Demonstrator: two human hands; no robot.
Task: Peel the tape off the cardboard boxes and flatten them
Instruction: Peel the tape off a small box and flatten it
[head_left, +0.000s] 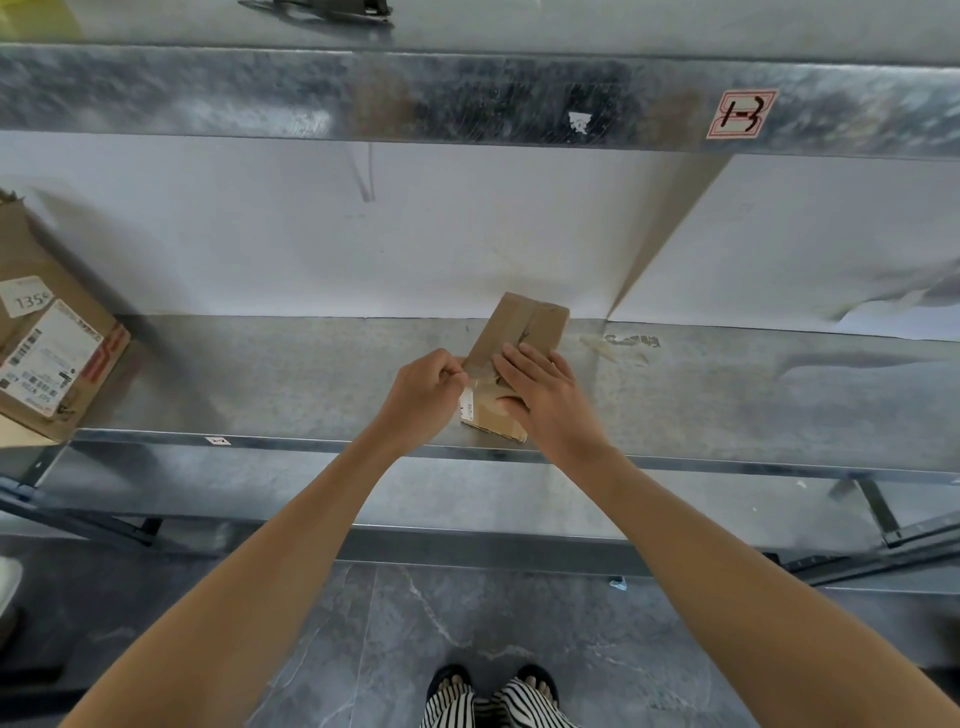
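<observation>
Galvanised steel shelving (208, 93) takes up most of what I can see from here, backed by a white panel (260, 234), with a grey marbled floor (519, 623) below. The middle shelf (260, 374) carries two cardboard boxes.

The large cardboard box (47, 338) sits at the shelf's left end, overhanging the front edge and partly out of sight. A flap stands up at its top, and I cannot see what is inside. The small cardboard box (524, 322) lies near the middle of the shelf, its near end at the front edge and its length angled towards the back. It looks closed, and nothing of its contents shows.

Two bare hands are on it. The right hand (540, 395) lies on top with fingers stretched flat, pressing down, the thumb against the near part. The left hand (426, 395) is at the box's left edge with fingers curled, thumb and forefinger pinching the clear tape (480, 371) that crosses the box.

As for writing, the large box bears one shipping label (52, 358) with barcodes too small to read, a red printed logo (104, 358) and a white tag (23, 296) reading "135". A red-bordered sticker (740, 114) on the upper shelf's front lip reads "1-3" by hand. One small white label (467, 405) on the small box's left side is unreadable.
</observation>
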